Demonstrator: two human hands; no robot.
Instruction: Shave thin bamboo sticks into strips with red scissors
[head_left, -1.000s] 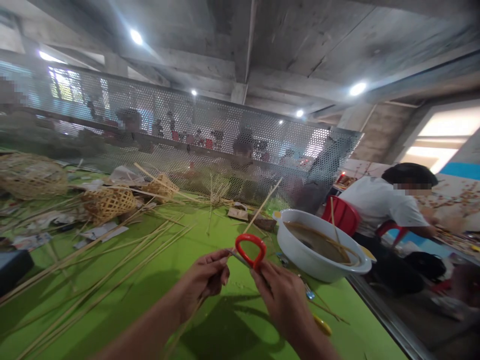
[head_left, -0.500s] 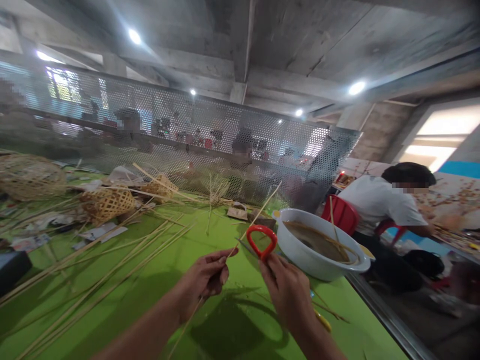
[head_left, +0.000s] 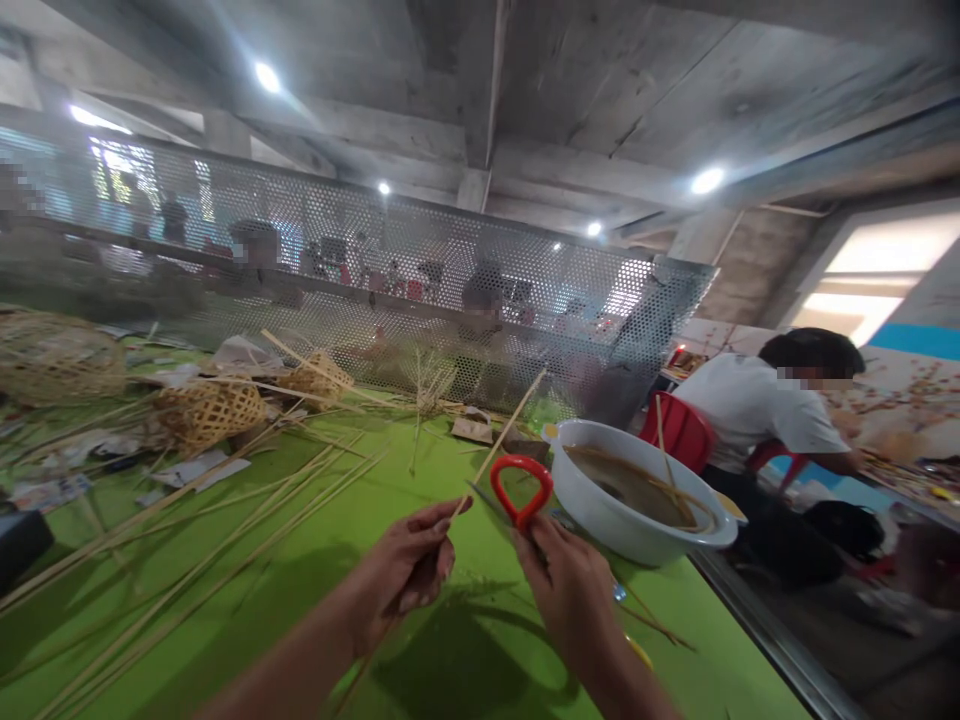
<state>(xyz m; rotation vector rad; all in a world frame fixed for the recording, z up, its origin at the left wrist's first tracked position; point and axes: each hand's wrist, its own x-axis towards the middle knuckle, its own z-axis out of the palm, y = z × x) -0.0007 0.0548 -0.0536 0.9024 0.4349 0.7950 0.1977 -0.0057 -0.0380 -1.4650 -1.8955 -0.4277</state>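
My left hand (head_left: 415, 562) is closed around a thin bamboo strip (head_left: 517, 410), which slants from below the wrist up past the fingertips to the right. In my right hand (head_left: 571, 590) is a pair of scissors with a red handle loop (head_left: 550, 487) standing above the fist. Its dark blade points left, close beside the strip; whether it touches cannot be made out. The fingers of my right hand are wrapped around the scissors, and the other handle is hidden. Both hands are raised over the green tabletop (head_left: 300, 590).
A white basin (head_left: 622, 535) of murky water with strips soaking stands to the right. Long bamboo strips (head_left: 247, 540) lie on the left. Woven baskets (head_left: 210, 412) and scraps sit farther back, before a perforated metal screen (head_left: 420, 290). A person (head_left: 757, 400) sits at the right.
The strip's far end has shifted slightly left and down in view. Both hands keep their grips, with the scissors still beside the strip. The whole view has shifted a little.
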